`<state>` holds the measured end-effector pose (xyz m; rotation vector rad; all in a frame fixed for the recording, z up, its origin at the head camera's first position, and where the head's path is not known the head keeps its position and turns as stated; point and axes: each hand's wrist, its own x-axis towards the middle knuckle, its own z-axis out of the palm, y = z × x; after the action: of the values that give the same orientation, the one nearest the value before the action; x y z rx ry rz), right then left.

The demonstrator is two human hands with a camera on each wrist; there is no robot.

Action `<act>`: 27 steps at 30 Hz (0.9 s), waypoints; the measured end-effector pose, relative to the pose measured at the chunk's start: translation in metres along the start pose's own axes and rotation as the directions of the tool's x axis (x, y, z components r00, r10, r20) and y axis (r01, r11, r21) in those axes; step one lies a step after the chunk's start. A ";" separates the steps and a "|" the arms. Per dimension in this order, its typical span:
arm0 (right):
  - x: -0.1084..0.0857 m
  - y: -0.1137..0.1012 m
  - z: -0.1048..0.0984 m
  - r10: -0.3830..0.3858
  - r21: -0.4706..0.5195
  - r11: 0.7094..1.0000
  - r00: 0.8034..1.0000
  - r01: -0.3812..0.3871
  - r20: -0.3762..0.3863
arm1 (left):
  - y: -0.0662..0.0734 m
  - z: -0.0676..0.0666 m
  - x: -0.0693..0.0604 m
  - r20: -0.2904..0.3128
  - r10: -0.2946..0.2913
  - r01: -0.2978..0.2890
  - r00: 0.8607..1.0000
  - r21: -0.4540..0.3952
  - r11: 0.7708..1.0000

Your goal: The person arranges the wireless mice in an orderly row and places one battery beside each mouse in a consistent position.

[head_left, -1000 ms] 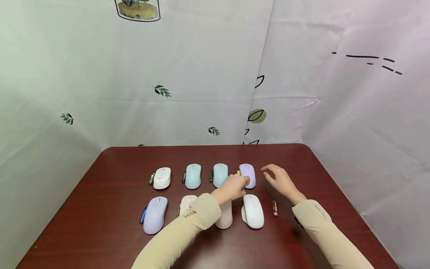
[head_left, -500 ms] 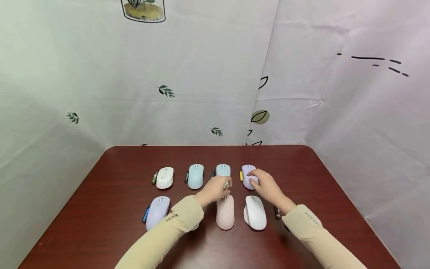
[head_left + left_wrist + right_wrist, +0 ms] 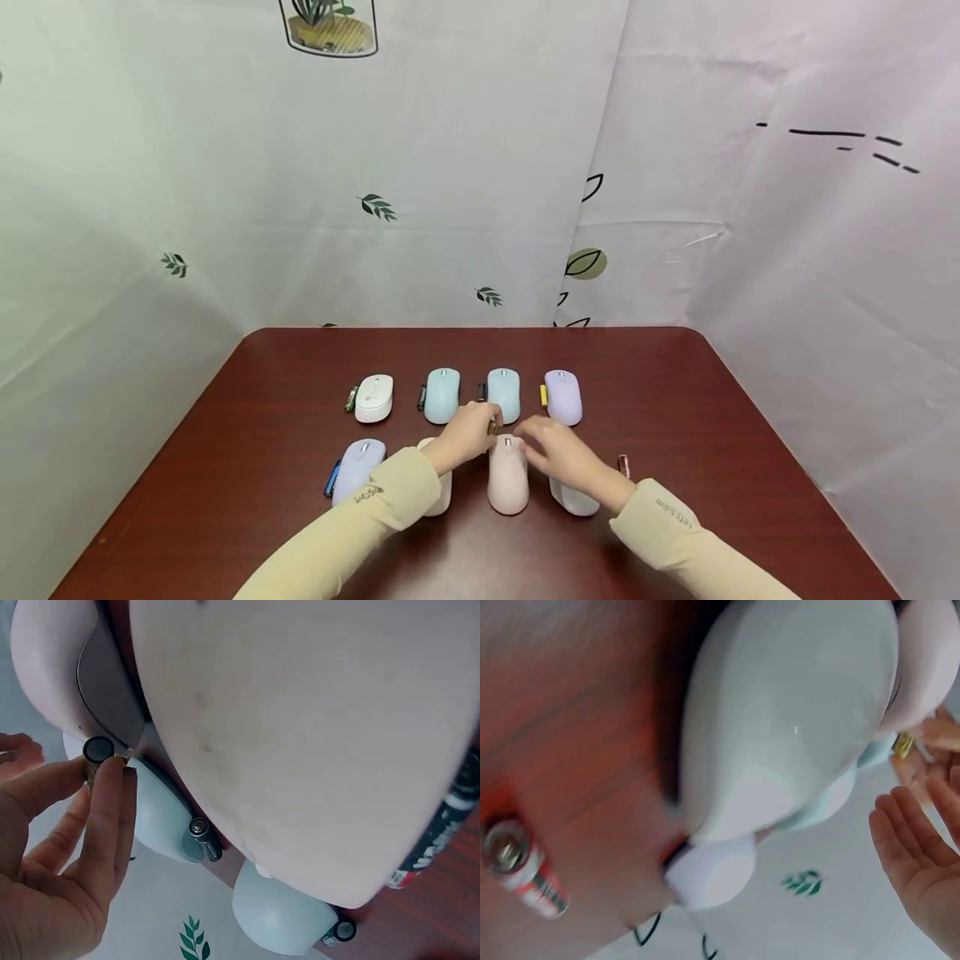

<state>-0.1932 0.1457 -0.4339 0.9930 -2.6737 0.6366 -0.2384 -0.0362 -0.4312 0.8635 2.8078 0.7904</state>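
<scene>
My left hand [image 3: 467,432] pinches a small cylindrical battery [image 3: 98,750] between thumb and fingers; its gold wrapper also shows in the right wrist view. The hand is by the front left of a pink computer mouse [image 3: 508,487]. My right hand [image 3: 567,457] is over a white mouse [image 3: 574,502], partly hiding it, with relaxed fingers reaching toward the pink mouse's front and holding nothing. Under my left wrist stands another pale pink mouse [image 3: 300,750], mostly covered by the sleeve in the head view. A dark battery [image 3: 442,825] lies beside it.
Behind, a row holds a white mouse [image 3: 373,400], two light blue mice [image 3: 442,397] and a lilac mouse [image 3: 564,400], each with a battery at its left. Front left is another lilac mouse [image 3: 358,471] with a blue battery [image 3: 332,479]. A red battery [image 3: 624,467] lies right.
My left hand has moved left from near the far lilac mouse, the battery now showing in its fingers. My right hand came left, passing over the lilac mouse, then nearer to the white mouse.
</scene>
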 end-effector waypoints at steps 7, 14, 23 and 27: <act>0.001 -0.017 0.014 0.017 -0.042 0.999 0.989 -0.011 0.146 | 0.001 0.003 -0.005 -0.017 -0.031 0.032 0.999 0.059 0.998; 0.004 -0.021 0.013 0.108 -0.065 0.993 0.980 -0.098 0.165 | -0.001 0.004 -0.009 -0.023 -0.050 0.051 0.998 0.041 0.998; 0.006 -0.024 0.009 0.133 -0.048 0.991 0.972 -0.127 0.191 | -0.005 0.006 -0.014 -0.063 -0.052 0.054 0.997 0.027 0.998; 0.005 -0.024 0.010 0.141 -0.042 0.990 0.970 -0.135 0.197 | -0.002 0.006 -0.017 -0.045 -0.076 0.076 0.996 -0.014 0.997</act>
<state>-0.1820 0.1220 -0.4329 0.9137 -2.9400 0.5494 -0.2242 -0.0443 -0.4388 0.7411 2.8525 0.8252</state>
